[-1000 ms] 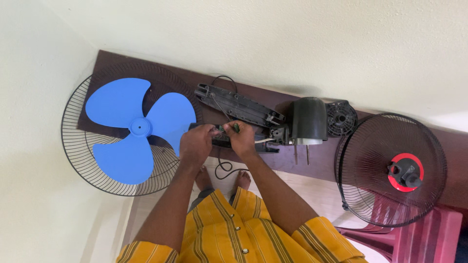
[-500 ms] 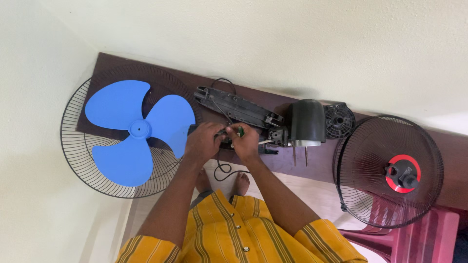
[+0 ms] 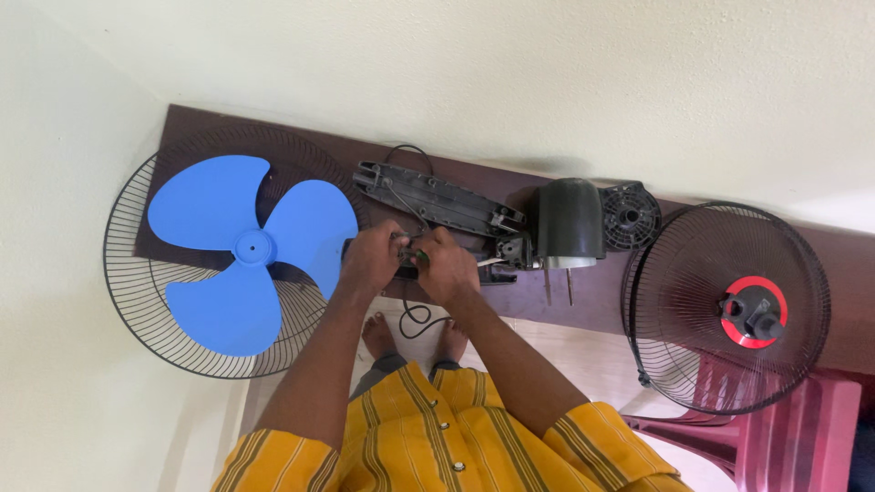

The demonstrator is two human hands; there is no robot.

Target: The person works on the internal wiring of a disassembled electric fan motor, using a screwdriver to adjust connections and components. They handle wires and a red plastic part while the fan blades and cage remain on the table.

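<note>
Head view: left hand [image 3: 369, 261] and right hand [image 3: 447, 266] pinch a small black part [image 3: 407, 264] between them on the desk [image 3: 592, 305]. Fan base housing [image 3: 437, 202] lies just beyond at twelve o'clock, its long axis running ten to four.

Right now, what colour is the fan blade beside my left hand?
Blue: the three-lobed fan blade in the head view.

In front of me a plain cream-coloured plastered wall [image 3: 547, 82] fills the upper part of the view, evenly lit by soft daylight with only a faint shadow along its foot. Against it stands my long dark brown wooden desk [image 3: 848, 264], running from left to right. Below the desk's near edge I see pale tiled floor [image 3: 565, 351]. At the lower right, close to the desk, sits a pink moulded plastic chair [image 3: 793, 437].
</note>
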